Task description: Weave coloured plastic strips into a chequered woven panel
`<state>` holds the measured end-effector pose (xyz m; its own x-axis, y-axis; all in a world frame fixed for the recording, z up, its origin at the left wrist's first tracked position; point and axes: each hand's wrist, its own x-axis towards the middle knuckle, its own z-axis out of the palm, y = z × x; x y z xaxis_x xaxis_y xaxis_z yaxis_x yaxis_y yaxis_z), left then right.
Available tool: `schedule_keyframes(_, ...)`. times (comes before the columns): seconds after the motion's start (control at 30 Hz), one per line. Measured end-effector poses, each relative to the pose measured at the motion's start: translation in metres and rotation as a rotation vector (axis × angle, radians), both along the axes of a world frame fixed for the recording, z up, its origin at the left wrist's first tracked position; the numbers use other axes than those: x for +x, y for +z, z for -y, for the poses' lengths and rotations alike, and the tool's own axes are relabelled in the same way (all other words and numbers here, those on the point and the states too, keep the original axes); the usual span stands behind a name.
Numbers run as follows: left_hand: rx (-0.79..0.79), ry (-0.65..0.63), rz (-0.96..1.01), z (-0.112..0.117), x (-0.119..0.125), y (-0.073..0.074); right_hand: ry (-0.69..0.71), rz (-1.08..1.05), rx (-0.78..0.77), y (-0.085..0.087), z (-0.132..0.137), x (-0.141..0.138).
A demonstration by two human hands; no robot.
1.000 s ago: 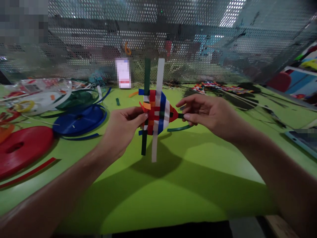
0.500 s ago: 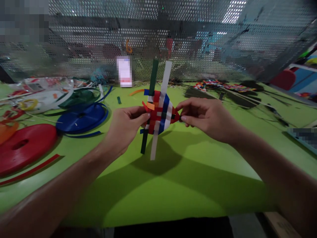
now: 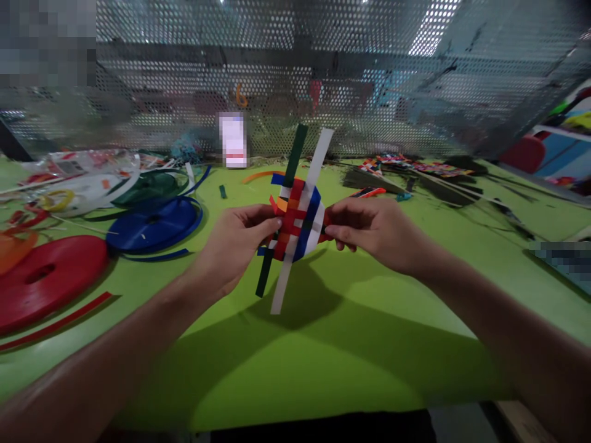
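Between my two hands is a small woven piece (image 3: 300, 221) of red, white, blue, green and orange flat strips, held above the table. My left hand (image 3: 247, 237) pinches its left edge between thumb and fingers. At the narrow red end on the right, my right hand (image 3: 369, 231) closes with thumb and fingertips, which hide part of that tip. A green strip end (image 3: 296, 154) and a white strip end (image 3: 320, 157) stick out at the top. Below, another green end (image 3: 264, 277) and white end (image 3: 280, 289) hang free.
Rolls of red strip (image 3: 69, 277) and blue strip (image 3: 152, 224) lie at left on the green table (image 3: 323, 369). Near the perforated metal screen (image 3: 277, 67) stands a phone (image 3: 234, 141). Finished-looking woven pieces and dark strips (image 3: 420, 175) lie at back right.
The woven piece has tilted further, its top ends leaning right. My right fingers have moved left along the red tip, closer to the body. My left hand keeps its pinch.
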<state>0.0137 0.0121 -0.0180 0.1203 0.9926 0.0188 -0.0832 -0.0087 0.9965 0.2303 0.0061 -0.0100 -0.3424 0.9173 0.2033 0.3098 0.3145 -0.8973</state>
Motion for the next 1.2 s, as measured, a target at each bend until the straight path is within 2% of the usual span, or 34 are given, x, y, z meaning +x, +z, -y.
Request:
schedule_keyframes(0.17, -0.027, -0.049, 0.067, 0.002, 0.0, 0.005, 0.069, -0.034, -0.032, 0.003, 0.001, 0.001)
schedule_keyframes(0.33, 0.027, -0.024, -0.012, 0.004, 0.0, 0.006, 0.148, -0.054, -0.087, 0.009, 0.003, 0.002)
schedule_keyframes(0.5, 0.13, 0.029, -0.153, 0.008, 0.001, 0.007, 0.062, -0.058, -0.083, 0.001, 0.004, -0.004)
schedule_keyframes(0.67, 0.177, -0.035, -0.197, 0.012, 0.002, 0.006, 0.018, -0.128, -0.135, -0.011, 0.006, -0.014)
schedule_keyframes(0.87, 0.19, -0.128, -0.167, 0.013, 0.0, 0.005, -0.089, -0.173, -0.143, -0.011, 0.009, -0.017)
schedule_keyframes(1.07, 0.15, -0.074, -0.18, 0.015, 0.002, 0.008, -0.018, -0.211, -0.145, -0.009, 0.011, -0.023)
schedule_keyframes(1.2, 0.092, -0.133, -0.133, 0.015, 0.004, 0.006, -0.014, -0.273, -0.164, -0.009, 0.012, -0.026)
